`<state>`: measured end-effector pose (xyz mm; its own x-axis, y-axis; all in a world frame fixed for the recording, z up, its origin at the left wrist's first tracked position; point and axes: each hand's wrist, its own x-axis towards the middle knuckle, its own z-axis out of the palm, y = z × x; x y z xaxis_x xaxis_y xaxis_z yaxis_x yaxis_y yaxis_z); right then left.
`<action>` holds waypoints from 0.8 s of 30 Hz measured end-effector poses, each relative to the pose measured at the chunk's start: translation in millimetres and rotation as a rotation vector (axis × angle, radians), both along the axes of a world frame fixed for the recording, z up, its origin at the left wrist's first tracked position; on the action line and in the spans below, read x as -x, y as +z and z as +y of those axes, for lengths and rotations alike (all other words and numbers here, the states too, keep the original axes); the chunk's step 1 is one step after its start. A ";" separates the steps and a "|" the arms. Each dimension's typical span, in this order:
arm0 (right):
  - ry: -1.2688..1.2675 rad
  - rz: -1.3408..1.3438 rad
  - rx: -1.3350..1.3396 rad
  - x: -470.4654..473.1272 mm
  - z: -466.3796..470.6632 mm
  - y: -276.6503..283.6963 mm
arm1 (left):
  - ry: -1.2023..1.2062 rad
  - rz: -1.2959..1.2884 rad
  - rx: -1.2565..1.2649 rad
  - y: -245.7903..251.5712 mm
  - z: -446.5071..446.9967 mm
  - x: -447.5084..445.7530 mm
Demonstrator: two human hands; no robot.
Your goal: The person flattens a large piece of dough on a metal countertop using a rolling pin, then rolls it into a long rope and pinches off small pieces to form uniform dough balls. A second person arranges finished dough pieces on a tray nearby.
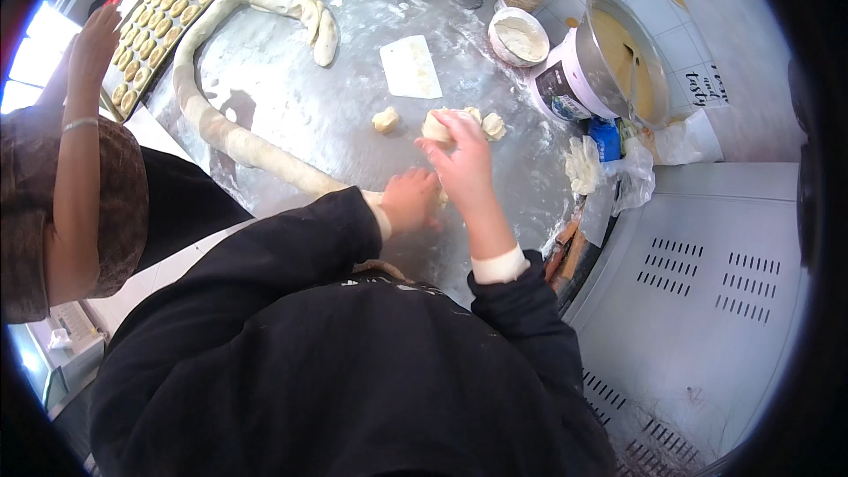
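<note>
A long, floured dough rope (pixel 248 146) curves over the steel worktop (pixel 331 96) and runs towards me. Its near end passes beneath my left hand (pixel 411 200), which grips it and looks blurred. Ahead of it, my right hand (pixel 464 156) has its thumb and fingers around a torn piece of dough (pixel 435 127), low over the worktop. Just beyond the fingers sits another dough piece (pixel 493 126), partly beside others that my hand hides. A single dough lump (pixel 385 120) lies further left. Behind these is a flat white scraper (pixel 411 67) with dough residue on it.
At the left stands another person (pixel 79 146), beside a tray (pixel 162 53) of shaped dough pieces. Along the right are a flour bowl (pixel 519 38), a large metal bowl of yellowish filling (pixel 613 33) with a utensil, plastic bags (pixel 633 175) and wooden rolling pins (pixel 568 258).
</note>
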<state>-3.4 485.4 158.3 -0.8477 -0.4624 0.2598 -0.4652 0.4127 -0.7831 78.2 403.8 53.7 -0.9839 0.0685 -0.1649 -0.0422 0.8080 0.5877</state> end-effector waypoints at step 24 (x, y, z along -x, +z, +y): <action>-0.231 -0.700 0.003 -49.7 45.6 -38.9 | -0.146 -0.292 -0.061 24.0 -0.9 3.3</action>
